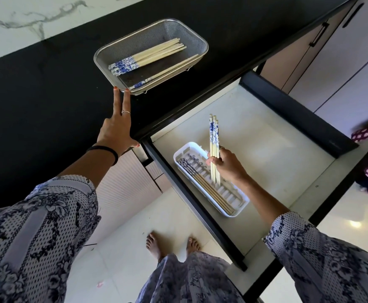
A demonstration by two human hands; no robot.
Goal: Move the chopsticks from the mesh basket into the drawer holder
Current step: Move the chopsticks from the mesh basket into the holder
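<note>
Over the open drawer, the right hand [226, 165] is lowering a bundle of blue-patterned wooden chopsticks [214, 147].
Its fingers are pinching them upright, aiming tips into the white slotted plastic holder [240, 203]; the left hand [117, 130], fingers spread, is steadying the rectangular steel mesh basket [200, 40].

Above the open drawer [266, 149] we see free room to its right and far parts; the white holder [240, 204] sits near the front-left corner. Chopsticks [205, 184] fill the holder's left slots; right slots bare. Our right hand [224, 162] with its upright bundle [214, 138] stands over the holder's middle. The mesh basket [104, 53] is open-topped on the black counter [36, 95]; our left hand [117, 130] touches its near rim.
</note>
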